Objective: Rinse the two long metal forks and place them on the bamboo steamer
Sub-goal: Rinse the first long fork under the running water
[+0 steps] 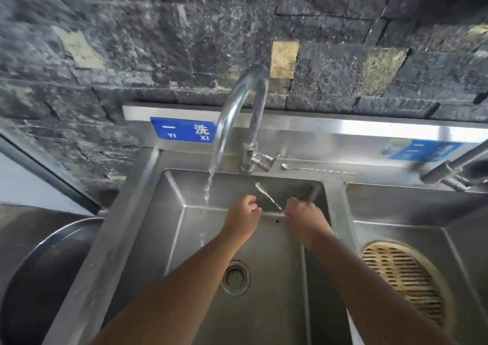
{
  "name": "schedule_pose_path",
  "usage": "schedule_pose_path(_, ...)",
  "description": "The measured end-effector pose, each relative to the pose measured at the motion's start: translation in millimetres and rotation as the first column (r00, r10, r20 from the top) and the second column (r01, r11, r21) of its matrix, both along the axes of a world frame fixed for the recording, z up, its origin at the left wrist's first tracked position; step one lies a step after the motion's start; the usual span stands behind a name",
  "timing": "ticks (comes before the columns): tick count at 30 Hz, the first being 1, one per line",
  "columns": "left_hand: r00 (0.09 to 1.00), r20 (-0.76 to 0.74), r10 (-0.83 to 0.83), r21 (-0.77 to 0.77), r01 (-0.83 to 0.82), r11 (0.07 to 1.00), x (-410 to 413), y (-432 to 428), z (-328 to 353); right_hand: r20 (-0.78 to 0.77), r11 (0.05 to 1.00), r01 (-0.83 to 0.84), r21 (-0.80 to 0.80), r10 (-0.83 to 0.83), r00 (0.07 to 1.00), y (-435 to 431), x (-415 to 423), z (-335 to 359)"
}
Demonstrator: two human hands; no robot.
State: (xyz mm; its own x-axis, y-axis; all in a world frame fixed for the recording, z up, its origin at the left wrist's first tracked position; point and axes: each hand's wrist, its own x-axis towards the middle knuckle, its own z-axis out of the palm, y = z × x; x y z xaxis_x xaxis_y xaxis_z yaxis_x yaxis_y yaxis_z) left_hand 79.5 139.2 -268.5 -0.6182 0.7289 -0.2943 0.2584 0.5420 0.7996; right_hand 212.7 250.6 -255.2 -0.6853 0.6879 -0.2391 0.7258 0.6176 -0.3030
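Both my hands are over the left sink basin. My right hand is shut on a long metal fork with a twisted stem, whose end points up and to the left. A second, blurred metal piece sticks up from the same hand. My left hand is curled into a fist just left of the fork, with nothing visible in it. A third long twisted utensil lies on the sink's back ledge. The round bamboo steamer sits in the right basin.
Water runs from the curved faucet and falls left of my left hand toward the drain. A second tap reaches in from the right. A large metal bowl stands at the left. A dark stone wall rises behind.
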Motion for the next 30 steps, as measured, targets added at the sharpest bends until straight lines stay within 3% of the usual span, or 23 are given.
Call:
schedule_pose_path(4,0.983,0.125,0.133,0.104,-0.146,0.984,-10,-42,16,-0.238,0.982,0.065,-0.178,-0.107,0.965,-60,-28,14)
schedule_pose_path(8,0.940,0.278,0.200,0.186,-0.257,0.948,-19,-78,30,-0.333,0.918,0.100,-0.384,-0.239,0.912,-96,-52,25)
schedule_pose_path(11,0.836,0.504,0.219,0.181,-0.350,0.919,-19,-102,35,-0.377,0.868,0.096,-0.487,-0.308,0.873,-113,-66,29)
schedule_pose_path(13,0.801,0.562,0.207,0.162,-0.351,0.922,-19,-116,36,-0.394,0.841,0.113,-0.528,-0.362,0.845,-119,-75,32)
schedule_pose_path(20,0.760,0.602,0.243,0.196,-0.436,0.879,-21,-130,45,-0.418,0.762,0.127,-0.636,-0.478,0.773,-131,-99,43)
schedule_pose_path(26,0.841,0.422,0.338,0.203,-0.451,0.869,-19,-136,37,-0.435,0.652,0.088,-0.754,-0.594,0.677,-141,-101,39)
schedule_pose_path(30,0.850,0.390,0.355,0.194,-0.453,0.870,-10,-150,32,-0.435,0.597,0.050,-0.801,-0.637,0.636,-146,-101,36)
